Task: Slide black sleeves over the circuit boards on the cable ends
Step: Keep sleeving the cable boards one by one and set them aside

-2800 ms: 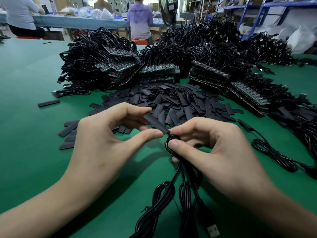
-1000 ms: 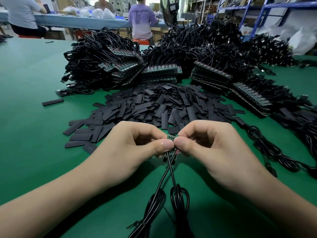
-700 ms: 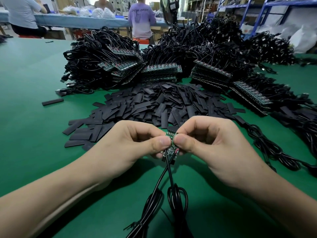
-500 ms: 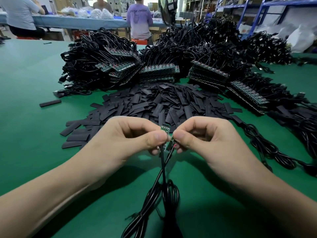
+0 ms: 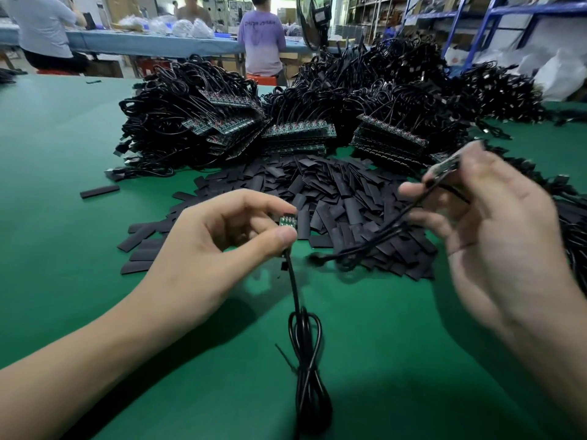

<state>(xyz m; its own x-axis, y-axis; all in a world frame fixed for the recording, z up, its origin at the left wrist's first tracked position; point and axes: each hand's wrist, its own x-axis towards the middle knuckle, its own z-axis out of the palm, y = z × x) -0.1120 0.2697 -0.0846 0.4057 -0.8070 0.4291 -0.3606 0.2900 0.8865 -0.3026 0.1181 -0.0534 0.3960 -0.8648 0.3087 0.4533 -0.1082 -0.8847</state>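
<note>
My left hand [image 5: 219,249] pinches a small green circuit board [image 5: 288,221] between thumb and forefinger. Its black cable [image 5: 301,344] hangs down to a coiled bundle on the green table. Up at the right, blurred by motion, my right hand [image 5: 482,230] grips a second circuit board [image 5: 444,165], whose cable [image 5: 381,233] trails down and left across the sleeves. A heap of flat black sleeves [image 5: 317,192] lies just beyond both hands. Neither board has a sleeve on it.
Stacks of joined circuit boards with coiled black cables [image 5: 222,128] are piled behind the sleeves and along the right. One stray sleeve [image 5: 99,192] lies at the left. People stand at a blue table [image 5: 143,42] in the background, with shelving at the far right.
The two boards that were pressed together between both hands have come apart. My right hand has swung up and to the right with one board and its cable; my left keeps the other.
</note>
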